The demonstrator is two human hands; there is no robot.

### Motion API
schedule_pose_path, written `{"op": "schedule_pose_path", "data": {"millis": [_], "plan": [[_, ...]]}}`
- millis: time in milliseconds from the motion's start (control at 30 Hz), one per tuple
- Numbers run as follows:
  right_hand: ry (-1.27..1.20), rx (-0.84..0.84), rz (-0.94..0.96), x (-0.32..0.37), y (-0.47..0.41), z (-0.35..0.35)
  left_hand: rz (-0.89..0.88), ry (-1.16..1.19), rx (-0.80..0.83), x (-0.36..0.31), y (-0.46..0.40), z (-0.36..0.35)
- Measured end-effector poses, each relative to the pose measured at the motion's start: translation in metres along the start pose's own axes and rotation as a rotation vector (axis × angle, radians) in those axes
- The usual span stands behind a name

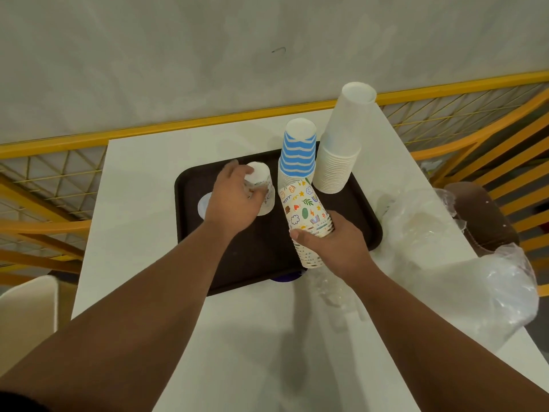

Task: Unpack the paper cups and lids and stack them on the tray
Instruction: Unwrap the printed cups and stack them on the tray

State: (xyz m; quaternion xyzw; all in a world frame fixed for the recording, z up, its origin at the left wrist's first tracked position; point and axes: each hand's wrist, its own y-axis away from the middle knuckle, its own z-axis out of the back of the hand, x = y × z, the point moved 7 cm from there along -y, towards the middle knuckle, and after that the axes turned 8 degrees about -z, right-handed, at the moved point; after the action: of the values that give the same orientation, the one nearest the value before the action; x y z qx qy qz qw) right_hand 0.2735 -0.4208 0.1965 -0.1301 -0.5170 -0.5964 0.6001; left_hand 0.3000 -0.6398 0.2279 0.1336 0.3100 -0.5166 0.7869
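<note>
Two cup stacks [298,153] stood far on the tray [190,233]. The right hand [329,239] gripped a patterned stack [306,215]; the left hand [237,197] held one cup [263,185]. Lids possibly remained.

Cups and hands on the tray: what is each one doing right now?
Plain white cup stack: upside down, standing on tray.
Blue striped cup stack: upside down, standing on tray.
Doodle-print cup stack: tilted, held by right hand.
Single cup: upside down, gripped by left hand.
Tray: flat on table.
Plastic wrapper: crumpled, empty.
</note>
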Motion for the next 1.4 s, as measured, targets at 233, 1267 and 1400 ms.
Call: {"op": "schedule_pose_path", "data": {"millis": [233,1267,1400], "plan": [[-0.163,0.141,0.038,0.014,0.007,-0.006,0.140,0.751,0.037,-0.035,0.040,-0.006],[0.010,-0.025,0.020,-0.003,0.007,-0.003,-0.037,0.014,0.054,0.004,-0.006,-0.011],[-0.048,0.032,0.013,-0.001,0.009,-0.005,-0.020,0.083,-0.097,-0.011,0.004,0.015]]}}
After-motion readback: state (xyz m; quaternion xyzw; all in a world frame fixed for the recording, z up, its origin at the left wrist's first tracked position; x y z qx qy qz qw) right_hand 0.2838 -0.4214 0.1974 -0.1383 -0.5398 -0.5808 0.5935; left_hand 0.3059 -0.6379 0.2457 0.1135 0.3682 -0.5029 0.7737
